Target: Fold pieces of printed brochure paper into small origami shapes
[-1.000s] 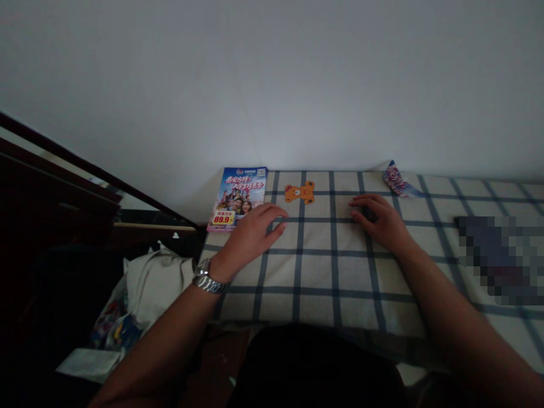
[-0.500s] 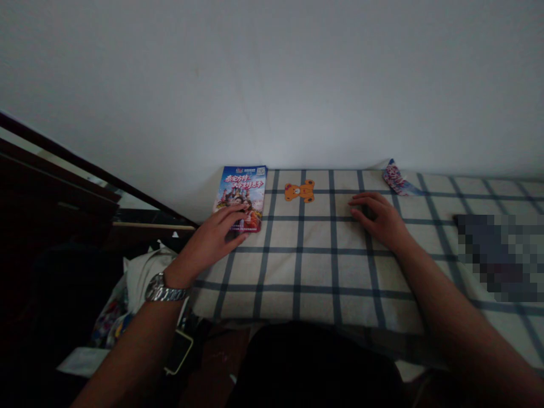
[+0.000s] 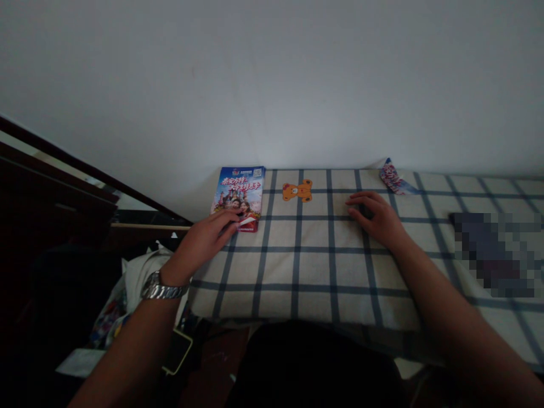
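Observation:
A blue printed leaflet (image 3: 241, 190) with red and white lettering lies on the checked cloth by the wall, seemingly the top one of a stack. My left hand (image 3: 208, 232), a metal watch on its wrist, is at the lower left of it. Thumb and fingers pinch its lower edge, where a corner is lifted and shows a pale underside. Over the cloth at the right, my right hand (image 3: 378, 218) has its fingers stretched and its thumb apart, holding nothing. Between the hands, nearer the wall, is an orange bear-shaped cutout (image 3: 297, 191).
The checked cloth (image 3: 314, 269) covers the surface up to the white wall (image 3: 297, 85). A folded printed paper (image 3: 395, 178) stands beyond my right hand. A blurred-out dark item (image 3: 488, 249) lies far right. White bags (image 3: 147, 266) and a phone-like object (image 3: 178, 351) are at lower left.
My left thumb and fingers have closed together at the leaflet's lower edge, and a corner has come up. My right hand stays in place; the view has shifted slightly.

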Demonstrator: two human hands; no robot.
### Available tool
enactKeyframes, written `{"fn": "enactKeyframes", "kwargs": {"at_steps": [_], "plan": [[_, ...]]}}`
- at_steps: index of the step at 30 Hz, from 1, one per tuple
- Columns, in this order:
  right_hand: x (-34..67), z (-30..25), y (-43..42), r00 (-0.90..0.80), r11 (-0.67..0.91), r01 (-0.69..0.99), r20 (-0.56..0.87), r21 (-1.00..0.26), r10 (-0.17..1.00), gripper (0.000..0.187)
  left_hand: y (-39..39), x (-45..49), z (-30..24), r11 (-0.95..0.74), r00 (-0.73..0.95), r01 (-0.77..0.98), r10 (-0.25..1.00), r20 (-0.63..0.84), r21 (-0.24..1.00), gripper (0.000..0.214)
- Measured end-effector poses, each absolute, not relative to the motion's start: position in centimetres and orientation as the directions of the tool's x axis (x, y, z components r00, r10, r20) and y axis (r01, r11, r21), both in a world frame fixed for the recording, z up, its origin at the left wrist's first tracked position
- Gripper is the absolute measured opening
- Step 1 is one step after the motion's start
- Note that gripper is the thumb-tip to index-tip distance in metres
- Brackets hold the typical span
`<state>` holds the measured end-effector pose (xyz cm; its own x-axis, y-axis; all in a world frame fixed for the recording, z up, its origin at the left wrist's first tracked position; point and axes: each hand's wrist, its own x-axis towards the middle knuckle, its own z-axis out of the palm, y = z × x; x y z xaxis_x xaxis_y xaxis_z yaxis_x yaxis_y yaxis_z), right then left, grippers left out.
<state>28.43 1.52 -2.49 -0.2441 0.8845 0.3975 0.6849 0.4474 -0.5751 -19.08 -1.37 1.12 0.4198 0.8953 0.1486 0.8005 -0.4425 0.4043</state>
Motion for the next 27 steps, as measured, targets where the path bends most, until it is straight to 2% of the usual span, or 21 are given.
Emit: {"fn": "enactKeyframes", "kwargs": {"at_steps": [8,15,20,27], "plan": [[28.4,-2.7,1.5,-0.236,0.439,0.676,0.39,-0.592,0.89,0.019,-2.0,-16.8,2.7,-0.459,0.388,0.802,0.887,0.251,0.382,0.025],[28.2,-2.3,1.3,-0.216,0.431,0.663,0.394,-0.612,0.893,0.02,-3.0,-11.9,3.8,-0.632,0.52,0.706,0.769,0.373,0.319,0.014],[28.2,-2.4,1.3,-0.201,0.427,0.662,0.402,-0.616,0.893,0.02,-3.6,-7.0,3.3,-0.724,0.617,0.606,0.689,0.381,0.328,0.015],[27.9,-2.1,1.2,-0.211,0.454,0.661,0.434,-0.598,0.876,0.023,-4.0,-1.8,0.9,-0.788,0.727,0.51,0.609,0.317,0.346,0.019]]}}
